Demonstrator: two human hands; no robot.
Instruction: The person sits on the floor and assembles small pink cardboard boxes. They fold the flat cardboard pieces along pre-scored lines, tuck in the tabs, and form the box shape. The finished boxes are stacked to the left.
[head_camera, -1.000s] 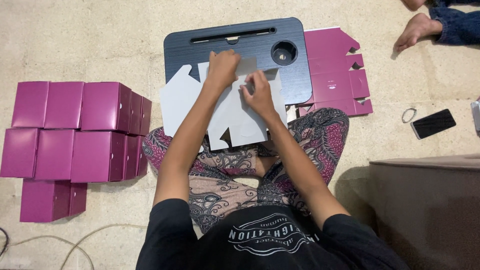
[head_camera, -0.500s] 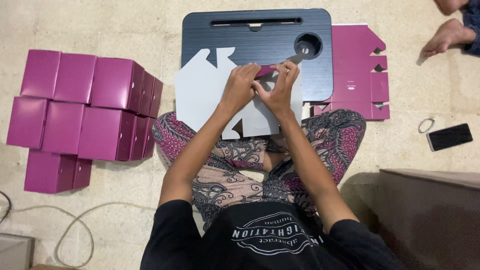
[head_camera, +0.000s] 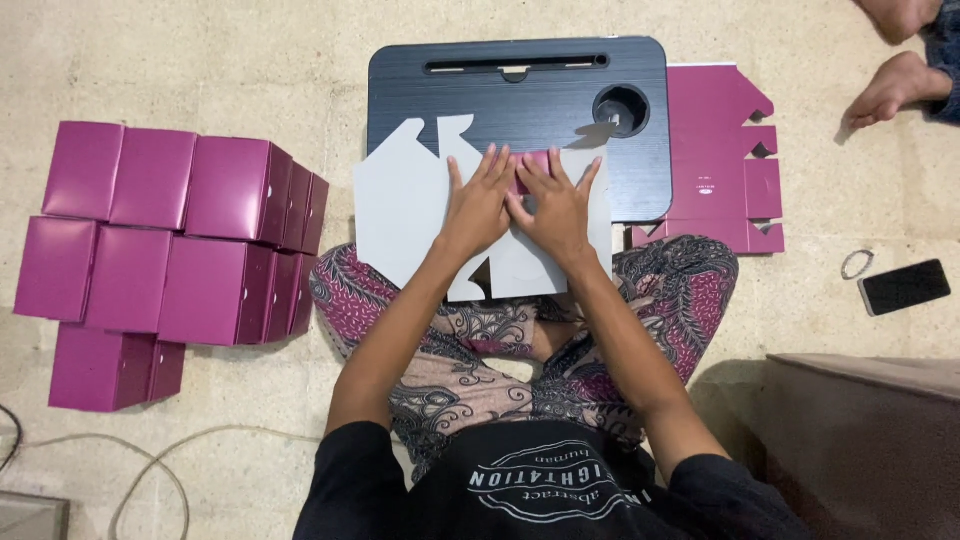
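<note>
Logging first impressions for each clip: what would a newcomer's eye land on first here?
Most likely the stack of folded magenta boxes on the floor at the left. Next, at centre, the left hand and right hand pressed flat, side by side, on a flat cardboard cutout, white side up, lying partly on the dark lap tray. More flat magenta cutouts lie just right of the tray.

Flat carton blank (head_camera: 410, 205) (grey side up)
</note>
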